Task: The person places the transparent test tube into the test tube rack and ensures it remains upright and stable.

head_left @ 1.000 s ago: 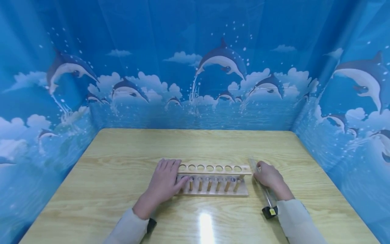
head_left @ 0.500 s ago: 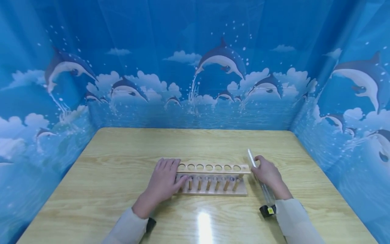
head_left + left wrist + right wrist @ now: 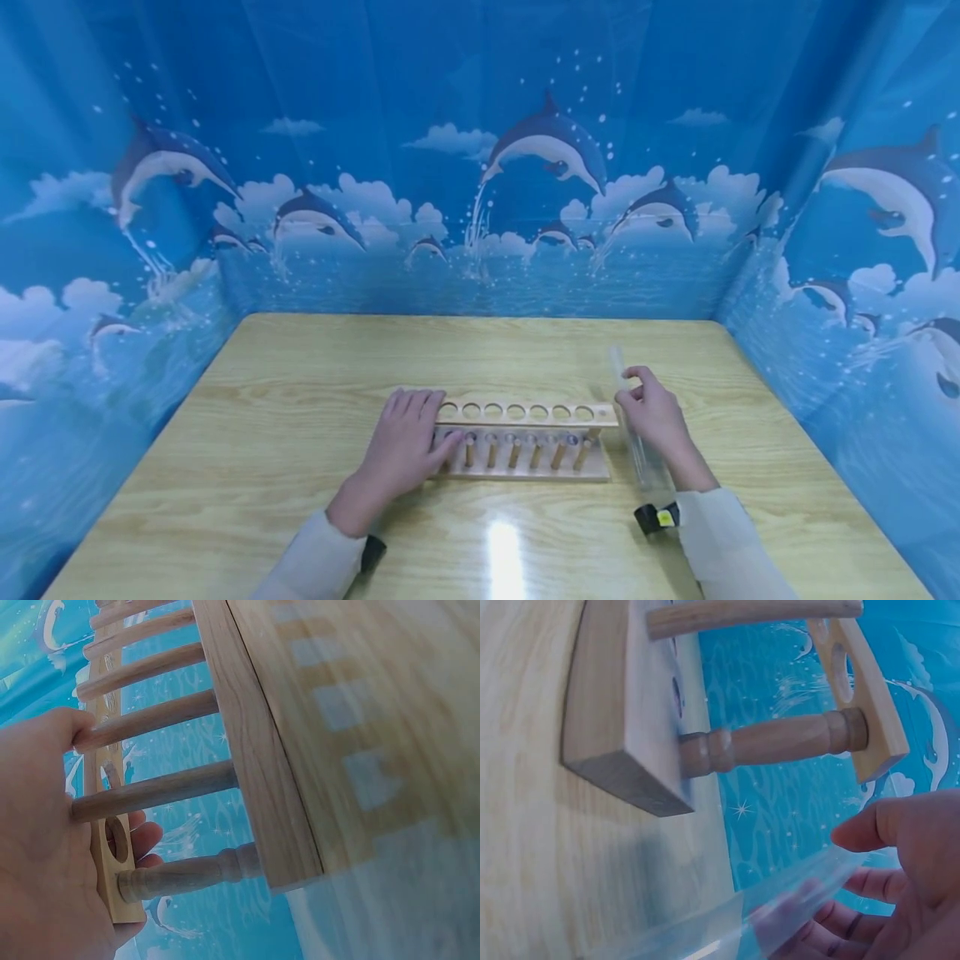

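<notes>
The clear tube (image 3: 643, 462) was tilted in the right hand (image 3: 660, 421), just beside the right end of the wooden rack (image 3: 527, 423). That hand's grip was curled round the tube, with the thumb tip close to its side. The left hand (image 3: 408, 446) had its grip clamped on the rack's left end, fingers over the top bar.

The tube looked smooth (and maybe easy to break), so it could have slipped if the fingers went loose. Its long end could also have bumped the rack if the wrist turned too fast. A hard push from the left hand might have tipped the rack.

Under it all was a pale wooden surface (image 3: 300, 354) with a bright shiny patch (image 3: 506, 562). Around it hung blue walls (image 3: 375, 67) with jumping dolphins and puffy clouds.
</notes>
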The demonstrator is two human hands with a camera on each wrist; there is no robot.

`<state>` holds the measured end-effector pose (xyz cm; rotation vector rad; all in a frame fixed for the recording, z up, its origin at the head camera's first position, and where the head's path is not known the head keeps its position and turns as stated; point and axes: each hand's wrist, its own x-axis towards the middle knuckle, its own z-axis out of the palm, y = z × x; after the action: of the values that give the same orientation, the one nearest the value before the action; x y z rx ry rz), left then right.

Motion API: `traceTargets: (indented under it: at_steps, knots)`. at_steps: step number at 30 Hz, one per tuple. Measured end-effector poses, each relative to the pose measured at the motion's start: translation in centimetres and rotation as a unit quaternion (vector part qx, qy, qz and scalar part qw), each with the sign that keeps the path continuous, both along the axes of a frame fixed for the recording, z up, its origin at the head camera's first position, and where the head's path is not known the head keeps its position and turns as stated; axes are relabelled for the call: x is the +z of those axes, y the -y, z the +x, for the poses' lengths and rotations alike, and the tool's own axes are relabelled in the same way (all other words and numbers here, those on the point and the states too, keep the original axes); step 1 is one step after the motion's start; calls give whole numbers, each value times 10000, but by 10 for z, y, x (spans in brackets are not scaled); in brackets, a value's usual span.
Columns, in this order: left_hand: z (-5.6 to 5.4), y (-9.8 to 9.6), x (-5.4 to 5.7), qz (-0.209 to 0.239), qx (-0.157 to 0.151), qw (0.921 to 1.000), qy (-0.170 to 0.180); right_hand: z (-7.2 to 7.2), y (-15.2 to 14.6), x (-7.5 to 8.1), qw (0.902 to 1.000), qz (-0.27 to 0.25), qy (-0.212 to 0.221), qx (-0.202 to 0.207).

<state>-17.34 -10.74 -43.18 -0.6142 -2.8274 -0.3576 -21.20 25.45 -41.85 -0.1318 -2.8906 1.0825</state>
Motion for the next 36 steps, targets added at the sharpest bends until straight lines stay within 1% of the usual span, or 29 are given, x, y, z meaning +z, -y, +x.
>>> traceTargets:
  at_steps: [7, 15, 20, 24, 27, 30, 33, 36]
  knots:
    - [-1, 0, -2, 107, -6, 9999, -46, 0, 2, 3, 9995, -303, -56, -111]
    - [-1, 2, -2, 142, 43, 9999, -66, -2, 9, 8, 9937, -842, -652, -359]
    - [-1, 1, -2, 172, -20, 9998, -54, 3, 10, 12, 9896, -876, -1046, -459]
    - [-1, -1, -5, 204, -41, 9998, -2, 6, 10, 15, 9811, -878, -1626, -573]
    - [0, -1, -5, 227, -25, 9997, 21, 7, 12, 16, 9711, -708, -2171, -701]
    - [0, -1, -3, 231, -14, 9997, 30, 6, 15, 16, 9602, -515, -2627, -797]
    - [-1, -1, -3, 176, 1, 9998, 10, 6, 18, 17, 9514, -577, -2908, -837]
    - [-2, 0, -4, 126, 5, 9999, -32, 7, 19, 17, 9454, -731, -3068, -824]
